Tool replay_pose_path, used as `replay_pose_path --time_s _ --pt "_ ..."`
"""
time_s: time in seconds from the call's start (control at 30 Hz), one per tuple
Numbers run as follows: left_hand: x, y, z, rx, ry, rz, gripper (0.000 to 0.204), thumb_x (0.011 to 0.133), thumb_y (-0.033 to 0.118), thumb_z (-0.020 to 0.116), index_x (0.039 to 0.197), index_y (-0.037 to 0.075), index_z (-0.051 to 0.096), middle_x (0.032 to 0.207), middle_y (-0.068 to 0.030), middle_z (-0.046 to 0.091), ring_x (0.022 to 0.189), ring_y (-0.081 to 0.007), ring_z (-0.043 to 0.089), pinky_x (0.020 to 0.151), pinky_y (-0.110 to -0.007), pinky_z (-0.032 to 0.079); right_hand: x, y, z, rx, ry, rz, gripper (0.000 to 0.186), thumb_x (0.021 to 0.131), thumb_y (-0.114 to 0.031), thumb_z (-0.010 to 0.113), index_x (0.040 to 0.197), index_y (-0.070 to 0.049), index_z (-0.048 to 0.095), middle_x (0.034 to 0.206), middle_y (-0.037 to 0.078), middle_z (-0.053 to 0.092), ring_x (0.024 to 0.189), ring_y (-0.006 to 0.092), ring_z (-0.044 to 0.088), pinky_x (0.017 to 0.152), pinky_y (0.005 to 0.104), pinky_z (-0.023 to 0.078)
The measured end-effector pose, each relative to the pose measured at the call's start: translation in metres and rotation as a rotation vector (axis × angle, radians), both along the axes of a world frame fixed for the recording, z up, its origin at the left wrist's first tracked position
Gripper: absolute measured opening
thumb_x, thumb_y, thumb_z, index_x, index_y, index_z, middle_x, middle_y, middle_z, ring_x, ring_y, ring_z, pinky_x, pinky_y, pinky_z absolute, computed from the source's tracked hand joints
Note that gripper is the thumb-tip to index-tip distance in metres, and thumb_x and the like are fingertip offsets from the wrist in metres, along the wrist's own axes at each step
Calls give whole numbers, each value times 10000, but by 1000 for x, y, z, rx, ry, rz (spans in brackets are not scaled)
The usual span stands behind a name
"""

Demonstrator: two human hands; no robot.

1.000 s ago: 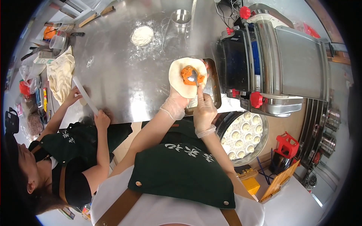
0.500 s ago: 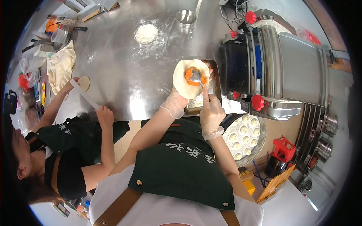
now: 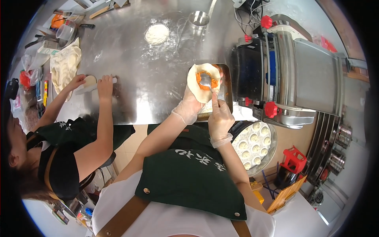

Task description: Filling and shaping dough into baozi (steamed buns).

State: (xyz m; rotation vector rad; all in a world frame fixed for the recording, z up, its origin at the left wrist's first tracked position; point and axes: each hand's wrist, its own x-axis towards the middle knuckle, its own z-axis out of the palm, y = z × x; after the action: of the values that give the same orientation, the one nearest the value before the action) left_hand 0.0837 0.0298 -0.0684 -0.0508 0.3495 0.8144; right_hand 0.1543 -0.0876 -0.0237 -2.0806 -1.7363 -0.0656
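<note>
Left: co-worker's hands at small dough disc. Right of table's middle: left hand, gloved, cupping big dough round, orange filling inside, spoon pressed in. Right hand, gloved too, pinching spoon handle. Tray underneath. Imo, pressing too hard could tear dough; spoon slipping outward could smear rim. Near right: buns.

Bright light before me leaves white glare on the table. The spoon shines, fairly sharp. Straight edges bow toward the view's black rim.
</note>
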Motion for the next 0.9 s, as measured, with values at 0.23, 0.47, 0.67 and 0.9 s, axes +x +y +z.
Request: replay_pose_path --time_s 0.23,0.47,0.67,0.9 --pt "-4 3 -18 2 -33 10 422 1006 337 437 1297 37 497 1239 -231 580 1054 -301 623 891 -383 546 17 -5 7 -53 878 -20 419 937 86 445 1337 4 544 830 -15 574 704 72 503 628 196 419" --pt "-12 1 10 -110 30 13 644 1004 578 241 1374 85 429 1278 -214 555 1177 -347 554 1003 -493 466 1 1 17 -98 905 -9 386 942 56 490 1309 -21 581 770 -7 543 712 86 503 659 210 436" --pt "-17 5 6 -65 5 -12 593 1013 529 284 1315 56 478 1234 -176 587 1161 -337 567 990 -512 471 -2 -5 28 -103 801 -40 431 903 98 495 1304 -28 587 738 31 545 692 113 519 662 230 453" --pt "-17 4 3 514 286 99 495 986 427 429 1312 59 489 1285 -147 563 1229 -340 522 1001 -494 468 -6 -15 32 97 395 -78 516 835 146 523 1322 -17 566 702 92 559 609 172 575 555 270 482"
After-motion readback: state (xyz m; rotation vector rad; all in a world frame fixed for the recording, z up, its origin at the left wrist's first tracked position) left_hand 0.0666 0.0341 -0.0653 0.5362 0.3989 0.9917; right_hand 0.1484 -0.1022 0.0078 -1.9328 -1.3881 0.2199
